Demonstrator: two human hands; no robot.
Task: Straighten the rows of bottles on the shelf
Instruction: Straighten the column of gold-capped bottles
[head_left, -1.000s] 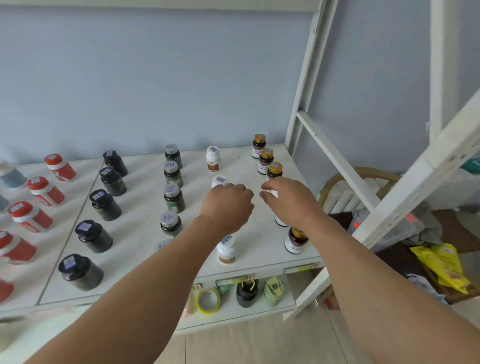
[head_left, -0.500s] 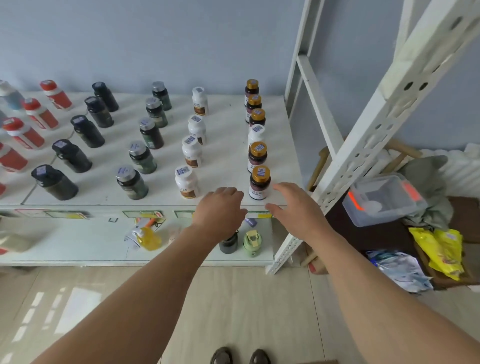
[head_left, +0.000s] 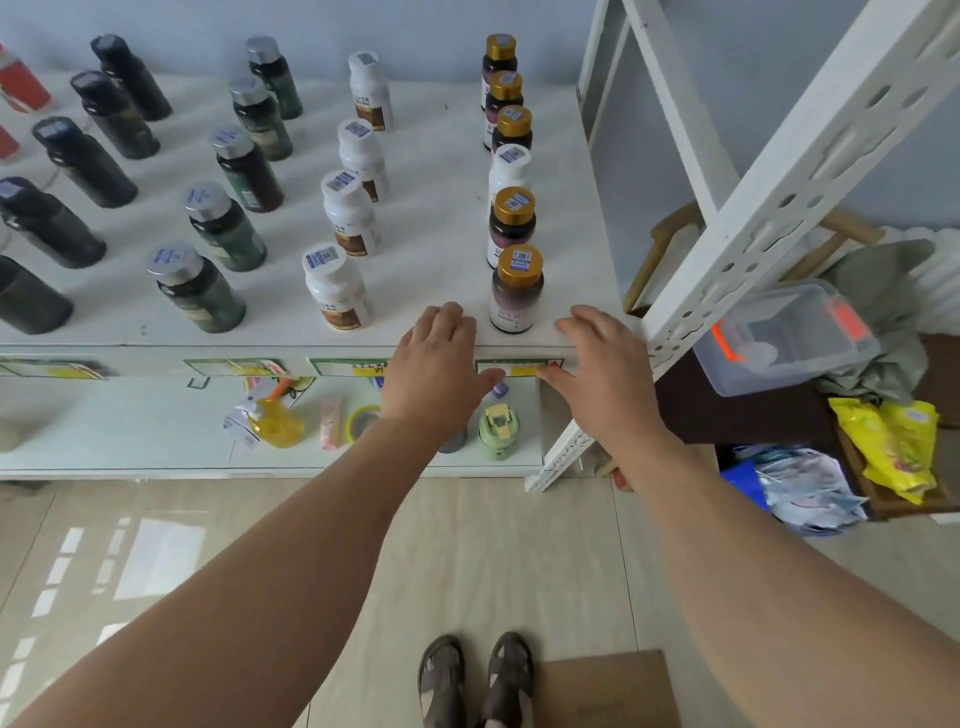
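Observation:
Rows of bottles stand on the white shelf (head_left: 431, 249). The rightmost row has gold-capped dark bottles, its front one (head_left: 516, 291) at the shelf's edge, with one white bottle (head_left: 509, 171) among them. To its left run a row of white bottles (head_left: 336, 288), a row of silver-capped green bottles (head_left: 197, 288) and a row of black bottles (head_left: 49, 223). My left hand (head_left: 434, 371) and my right hand (head_left: 602, 371) hover at the front edge, either side of the front gold-capped bottle. Both hold nothing, fingers relaxed.
A lower shelf (head_left: 130, 431) holds a yellow spray bottle (head_left: 270, 418), a tape roll and a green bottle (head_left: 497, 426). A slanted white perforated post (head_left: 769, 187) rises at right. Beyond it sit a clear plastic box (head_left: 784, 338) and yellow bags (head_left: 888, 441). Red bottles stand far left.
Both hands pulled back from the bottles in the middle of the shelf to its front edge, empty. The view tilted down, showing floor and feet.

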